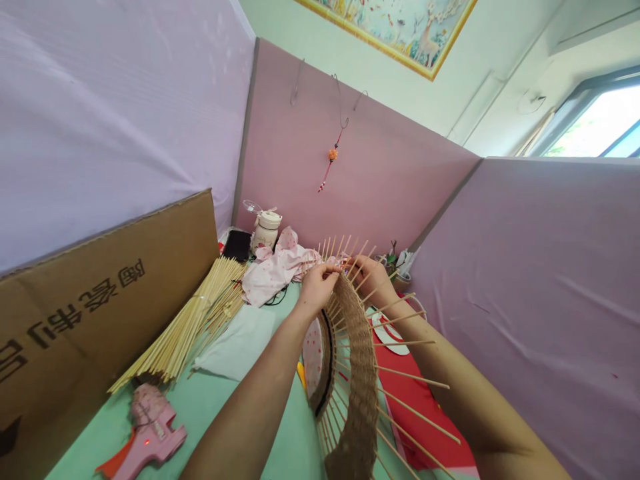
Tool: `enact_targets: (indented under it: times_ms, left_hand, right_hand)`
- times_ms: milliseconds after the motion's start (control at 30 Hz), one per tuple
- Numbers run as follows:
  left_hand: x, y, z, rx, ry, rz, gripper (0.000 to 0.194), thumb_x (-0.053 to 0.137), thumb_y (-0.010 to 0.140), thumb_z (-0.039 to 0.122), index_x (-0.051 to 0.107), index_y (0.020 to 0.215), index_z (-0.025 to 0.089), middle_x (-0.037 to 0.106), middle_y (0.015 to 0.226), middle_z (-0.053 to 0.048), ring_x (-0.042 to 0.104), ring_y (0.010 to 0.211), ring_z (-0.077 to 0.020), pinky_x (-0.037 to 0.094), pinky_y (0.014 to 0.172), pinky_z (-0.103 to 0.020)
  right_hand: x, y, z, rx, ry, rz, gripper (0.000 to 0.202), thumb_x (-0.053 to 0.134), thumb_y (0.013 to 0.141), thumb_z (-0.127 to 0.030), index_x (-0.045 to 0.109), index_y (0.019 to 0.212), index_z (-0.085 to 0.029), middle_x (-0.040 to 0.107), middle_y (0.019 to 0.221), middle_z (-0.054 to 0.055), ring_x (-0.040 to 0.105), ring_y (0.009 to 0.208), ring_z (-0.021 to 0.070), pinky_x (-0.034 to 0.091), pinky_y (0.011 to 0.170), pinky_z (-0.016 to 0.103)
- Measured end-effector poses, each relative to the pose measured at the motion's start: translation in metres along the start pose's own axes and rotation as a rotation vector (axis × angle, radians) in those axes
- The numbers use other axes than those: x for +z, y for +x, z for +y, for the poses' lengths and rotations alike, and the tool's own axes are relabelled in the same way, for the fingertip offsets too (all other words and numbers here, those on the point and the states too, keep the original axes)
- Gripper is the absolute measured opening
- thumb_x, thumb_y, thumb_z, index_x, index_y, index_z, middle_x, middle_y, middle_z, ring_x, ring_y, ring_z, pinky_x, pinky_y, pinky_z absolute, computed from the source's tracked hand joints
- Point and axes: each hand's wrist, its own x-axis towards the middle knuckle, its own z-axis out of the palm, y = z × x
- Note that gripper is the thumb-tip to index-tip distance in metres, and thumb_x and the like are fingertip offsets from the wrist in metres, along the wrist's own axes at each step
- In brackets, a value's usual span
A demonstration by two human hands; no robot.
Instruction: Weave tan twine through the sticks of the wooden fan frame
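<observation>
A half-woven basket [357, 360] stands tilted on its side between my arms, with a brown woven band and many thin wooden sticks fanning out. Its lower ring has a dark stripe, and a pink patterned round base [313, 353] shows inside. At the band's far edge my left hand [320, 287] is closed, thumb and fingers pinching the weave. Just right of it my right hand [373, 280] has its fingers bent around the band's edge among the sticks. Sticks partly cover those fingertips.
A bundle of thin sticks [185, 327] lies left, beside a cardboard box [115, 287]. A pink glue gun [150, 430] with a lit red light rests in front. White cloth [235, 343], pink fabric [275, 270], a cream bottle [267, 230] and red material [420, 400] surround the basket.
</observation>
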Motion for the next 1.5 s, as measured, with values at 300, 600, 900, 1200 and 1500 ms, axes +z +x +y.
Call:
enact_targets:
  times_ms: [300,600,900,1200,1500]
  left_hand:
    - [0.000,0.002,-0.003,0.030,0.056,0.023,0.016,0.057,0.080,0.013,0.071,0.087,0.016,0.072,0.091,-0.006,0.065,0.085,-0.0167,0.049,0.082,-0.028]
    - [0.001,-0.002,0.002,0.036,-0.019,0.043,0.007,0.065,0.077,0.018,0.065,0.084,0.016,0.069,0.083,-0.004,0.063,0.079,-0.0152,0.048,0.078,-0.026]
    - [0.001,-0.005,0.002,0.050,-0.047,0.059,0.022,0.069,0.072,0.014,0.062,0.093,0.019,0.067,0.081,-0.001,0.062,0.080,-0.0145,0.047,0.080,-0.027]
    - [0.007,0.007,0.000,-0.151,-0.347,0.071,0.008,0.067,0.073,0.023,0.070,0.075,0.015,0.066,0.072,-0.002,0.056,0.067,-0.0124,0.041,0.068,-0.024]
    - [0.002,0.013,0.005,-0.230,-0.400,0.019,0.010,0.072,0.060,0.021,0.069,0.063,0.013,0.061,0.060,-0.001,0.049,0.055,-0.0087,0.035,0.058,-0.022]
  right_hand:
    - [0.007,0.003,0.003,-0.051,0.017,0.033,0.021,0.048,0.092,-0.029,0.066,0.087,-0.019,0.071,0.086,0.007,0.064,0.075,0.0172,0.046,0.071,0.026]
    - [0.007,0.006,0.003,-0.049,0.121,0.032,0.020,0.049,0.090,-0.029,0.065,0.084,-0.020,0.070,0.083,0.006,0.063,0.076,0.0175,0.046,0.070,0.026]
    - [0.008,0.015,0.002,-0.073,0.272,-0.009,0.017,0.052,0.086,-0.029,0.064,0.078,-0.019,0.068,0.077,0.003,0.058,0.069,0.0152,0.043,0.067,0.025]
    - [0.015,0.016,0.007,-0.024,0.253,0.072,0.022,0.056,0.084,-0.037,0.064,0.075,-0.019,0.064,0.069,0.002,0.053,0.062,0.0143,0.039,0.061,0.025]
    - [0.014,0.017,-0.001,-0.056,0.354,0.077,0.025,0.055,0.082,-0.038,0.064,0.072,-0.017,0.065,0.068,0.004,0.055,0.063,0.0148,0.041,0.062,0.026]
